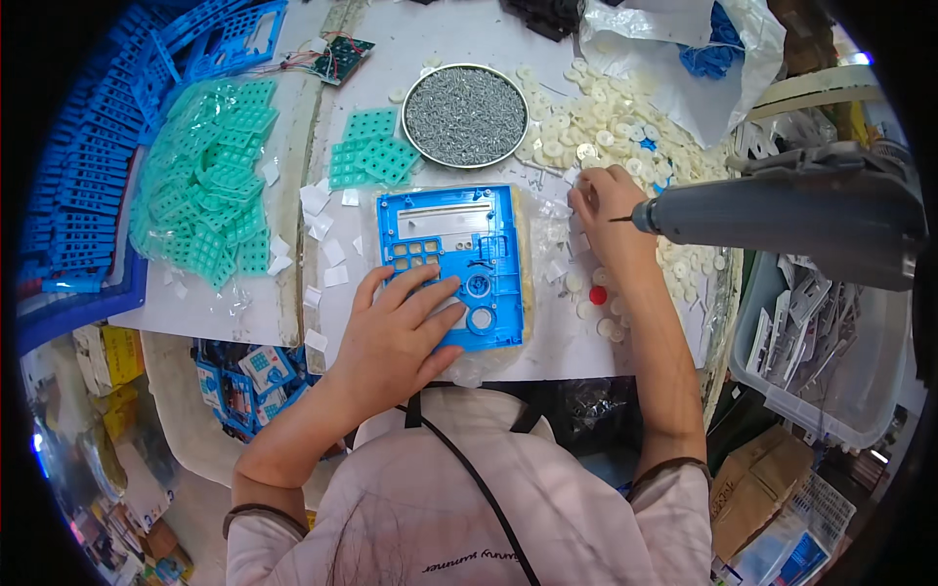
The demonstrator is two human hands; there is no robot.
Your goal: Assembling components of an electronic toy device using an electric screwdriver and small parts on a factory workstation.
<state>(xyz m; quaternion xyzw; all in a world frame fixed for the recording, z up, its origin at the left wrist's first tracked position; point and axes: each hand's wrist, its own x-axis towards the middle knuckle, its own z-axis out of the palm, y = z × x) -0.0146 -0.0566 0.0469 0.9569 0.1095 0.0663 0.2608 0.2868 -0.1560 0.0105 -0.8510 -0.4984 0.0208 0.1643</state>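
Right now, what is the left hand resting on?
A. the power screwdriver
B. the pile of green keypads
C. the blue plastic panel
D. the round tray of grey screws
C: the left hand lies flat on the blue plastic panel, while the right hand reaches into the white round pieces beside it.

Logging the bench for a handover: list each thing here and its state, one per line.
Blue panel: flat on the bench, held down.
Left hand: palm down, fingers spread on the panel.
Right hand: fingers pinched in the white discs.
Screw bowl: full.
Screwdriver: hanging, unheld.
Green keypads: loose pile.
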